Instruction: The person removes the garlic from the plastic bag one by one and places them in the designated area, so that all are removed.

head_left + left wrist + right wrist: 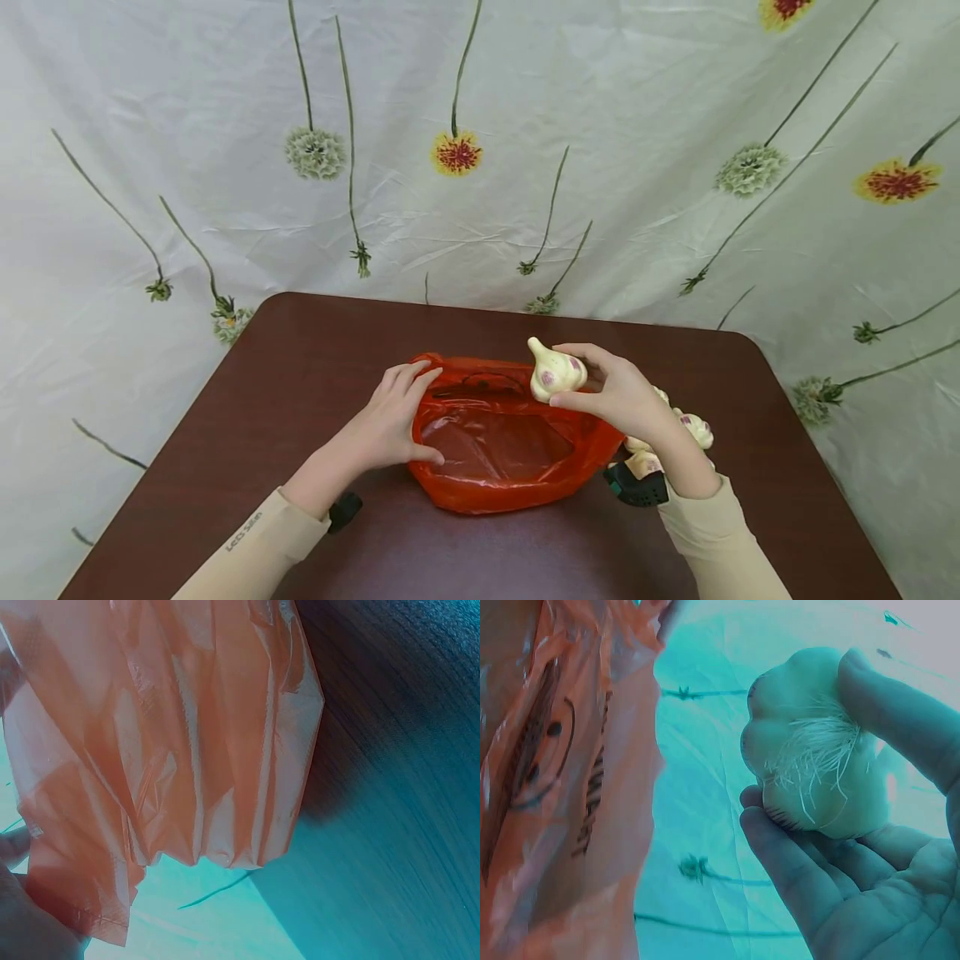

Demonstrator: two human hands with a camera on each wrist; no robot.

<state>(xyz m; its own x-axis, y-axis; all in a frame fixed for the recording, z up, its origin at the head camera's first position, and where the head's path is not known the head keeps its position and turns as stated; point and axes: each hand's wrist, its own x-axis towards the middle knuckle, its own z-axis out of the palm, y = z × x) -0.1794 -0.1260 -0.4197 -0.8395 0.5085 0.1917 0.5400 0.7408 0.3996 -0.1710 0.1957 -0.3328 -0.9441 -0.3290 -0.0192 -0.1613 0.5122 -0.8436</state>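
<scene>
A red plastic bag (pixel 491 496) stands on the table with its mouth spread wide. My left hand (pixel 393 421) holds the left side of its rim, thumb toward the front and fingers toward the back. In the left wrist view, the bag's creased side (pixel 202 735) fills much of the picture, and part of the hand (pixel 34 919) shows at the lower left. Above the bag's right side, my right hand (pixel 622 396) grips a garlic bulb (pixel 557 372) between thumb and fingers. The right wrist view shows the bulb's root end (pixel 817 750) with pale strands.
Several more garlic bulbs (pixel 696 429) lie on the table to the right of the bag, partly hidden by the right forearm. The dark reddish-brown table (pixel 330 342) meets a white flower-print cloth (pixel 420 225) at its back. Each wrist carries a black device (pixel 637 487).
</scene>
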